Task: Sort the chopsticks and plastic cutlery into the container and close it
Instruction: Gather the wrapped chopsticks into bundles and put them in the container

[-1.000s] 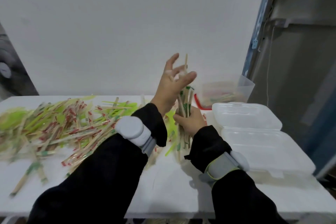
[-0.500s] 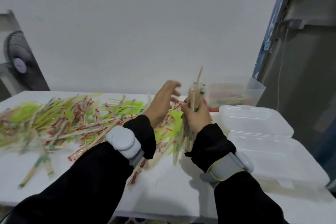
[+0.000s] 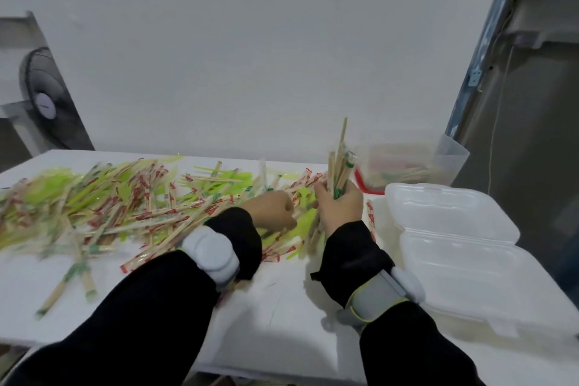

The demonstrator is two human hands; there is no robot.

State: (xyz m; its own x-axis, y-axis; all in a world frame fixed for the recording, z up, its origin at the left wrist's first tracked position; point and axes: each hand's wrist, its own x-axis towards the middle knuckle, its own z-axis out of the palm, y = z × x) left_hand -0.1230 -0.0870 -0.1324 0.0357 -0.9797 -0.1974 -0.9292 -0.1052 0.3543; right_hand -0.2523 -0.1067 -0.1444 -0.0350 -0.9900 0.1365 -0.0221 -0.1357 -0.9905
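Your right hand [image 3: 340,208] gripped an upright bundle of wrapped wooden chopsticks [image 3: 339,166] while your left hand [image 3: 275,211], fingers curled, dug in the pile; probably best to grab one pair at a time.

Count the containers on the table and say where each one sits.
2. A white foam clamshell container lies open at the table's right edge. A clear plastic tub stands behind it, near the wall, with sticks inside. Others may be hidden beyond the frame.
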